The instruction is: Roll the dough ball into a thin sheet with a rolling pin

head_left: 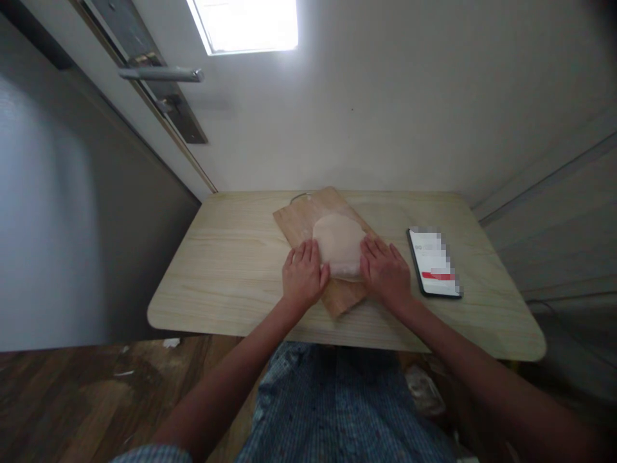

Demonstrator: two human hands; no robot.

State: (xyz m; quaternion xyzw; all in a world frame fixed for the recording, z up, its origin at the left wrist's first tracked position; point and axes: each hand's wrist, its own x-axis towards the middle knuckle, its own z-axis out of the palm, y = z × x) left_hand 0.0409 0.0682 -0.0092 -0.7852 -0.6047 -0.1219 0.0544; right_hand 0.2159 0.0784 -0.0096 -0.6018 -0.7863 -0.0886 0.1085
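A pale, flat round sheet of dough lies on a wooden cutting board, which sits at an angle on the table. The dough's near edge forms a whiter, thicker band, as if folded or rolled; its exact make-up is too blurred to tell. My left hand grips the left side of the dough, its thumb by that near band. On the opposite side, my right hand has its fingers bent over the dough's edge, with the thumb hidden in part. Both palms face down, low over the board.
Right of my right hand lies a phone with a lit screen. The light wood table stands against a white door with a metal handle. A thin wire loop shows at the board's far end.
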